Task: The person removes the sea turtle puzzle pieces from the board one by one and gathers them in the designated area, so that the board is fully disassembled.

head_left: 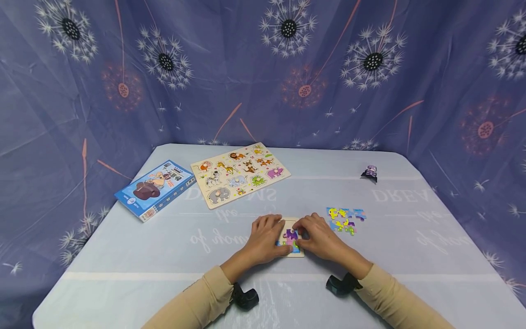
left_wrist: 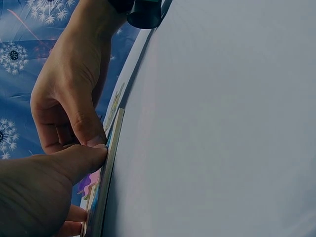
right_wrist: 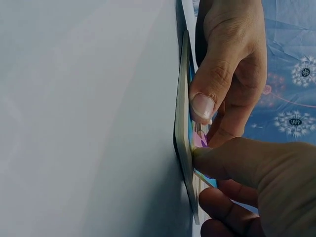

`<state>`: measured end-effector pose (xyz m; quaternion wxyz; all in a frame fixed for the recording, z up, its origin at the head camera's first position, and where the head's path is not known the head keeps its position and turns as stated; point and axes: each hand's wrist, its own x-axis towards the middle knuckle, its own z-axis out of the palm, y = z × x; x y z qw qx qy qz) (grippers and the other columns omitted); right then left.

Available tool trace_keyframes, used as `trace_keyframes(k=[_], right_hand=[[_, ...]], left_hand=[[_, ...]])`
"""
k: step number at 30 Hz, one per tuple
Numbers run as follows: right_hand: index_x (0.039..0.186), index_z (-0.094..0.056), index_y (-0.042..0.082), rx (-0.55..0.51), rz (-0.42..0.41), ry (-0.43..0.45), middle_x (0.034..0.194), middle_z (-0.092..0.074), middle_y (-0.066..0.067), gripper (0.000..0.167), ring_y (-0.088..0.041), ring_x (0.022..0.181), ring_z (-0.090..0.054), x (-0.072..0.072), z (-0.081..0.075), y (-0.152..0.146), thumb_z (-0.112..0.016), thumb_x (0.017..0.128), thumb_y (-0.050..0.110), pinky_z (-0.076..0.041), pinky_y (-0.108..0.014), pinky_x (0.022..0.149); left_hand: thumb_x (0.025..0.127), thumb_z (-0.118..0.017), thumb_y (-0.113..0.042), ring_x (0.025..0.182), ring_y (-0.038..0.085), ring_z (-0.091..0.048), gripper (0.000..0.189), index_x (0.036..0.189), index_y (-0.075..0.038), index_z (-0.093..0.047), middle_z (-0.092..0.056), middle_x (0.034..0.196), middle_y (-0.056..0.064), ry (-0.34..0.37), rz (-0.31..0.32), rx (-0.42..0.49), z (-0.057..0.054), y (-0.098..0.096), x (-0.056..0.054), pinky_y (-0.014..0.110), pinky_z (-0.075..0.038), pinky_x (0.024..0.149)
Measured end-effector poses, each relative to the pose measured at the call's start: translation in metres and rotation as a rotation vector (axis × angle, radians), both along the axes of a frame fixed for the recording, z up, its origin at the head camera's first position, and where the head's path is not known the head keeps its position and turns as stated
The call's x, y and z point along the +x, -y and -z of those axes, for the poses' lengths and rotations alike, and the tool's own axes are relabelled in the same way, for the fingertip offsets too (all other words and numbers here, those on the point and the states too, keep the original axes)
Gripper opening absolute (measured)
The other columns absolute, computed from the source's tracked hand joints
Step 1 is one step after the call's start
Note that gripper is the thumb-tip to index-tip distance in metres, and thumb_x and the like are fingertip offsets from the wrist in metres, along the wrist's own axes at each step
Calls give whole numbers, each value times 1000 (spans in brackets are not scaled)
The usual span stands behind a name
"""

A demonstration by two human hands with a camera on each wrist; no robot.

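Note:
A small wooden puzzle tray (head_left: pixel 297 255) lies on the table before me, partly filled with purple, pink and blue jigsaw pieces (head_left: pixel 291 235). My left hand (head_left: pixel 264 240) holds the tray along its left side, fingers at the upper edge and thumb near the lower edge. On the right, my right hand (head_left: pixel 322 238) pinches a blue-edged puzzle piece (right_wrist: pixel 210 180) over the tray, its thumb touching the tray's surface. In the left wrist view both thumbs meet by the tray edge (left_wrist: pixel 113 148). The hands hide much of the tray.
Loose jigsaw pieces (head_left: pixel 342 221) lie right of my right hand. Further back are a wooden animal peg puzzle (head_left: pixel 242 171) and a blue box (head_left: pixel 154 189) at left. A small dark patterned object (head_left: pixel 370 172) sits at the back right.

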<state>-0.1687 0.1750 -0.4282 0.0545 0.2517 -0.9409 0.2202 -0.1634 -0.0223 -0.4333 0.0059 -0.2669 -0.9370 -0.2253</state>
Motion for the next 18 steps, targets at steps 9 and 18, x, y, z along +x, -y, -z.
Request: trace_keyframes(k=[9, 18], right_hand=[[99, -67, 14, -16, -4, 11, 82, -55, 7, 30, -8, 80, -40, 0, 0, 2, -77, 71, 13, -36, -26, 70], [97, -68, 14, -4, -24, -10, 80, -55, 7, 26, -7, 80, -40, -2, 3, 1, -75, 72, 13, -35, -26, 71]], left_hand=[[80, -66, -45, 129, 29, -35, 68, 133, -6, -51, -43, 140, 11, 0, 3, -5, 1, 0, 0, 52, -24, 107], [80, -66, -44, 130, 29, -35, 67, 133, -6, -51, -43, 140, 11, -3, 1, -4, 1, 0, 0, 51, -24, 107]])
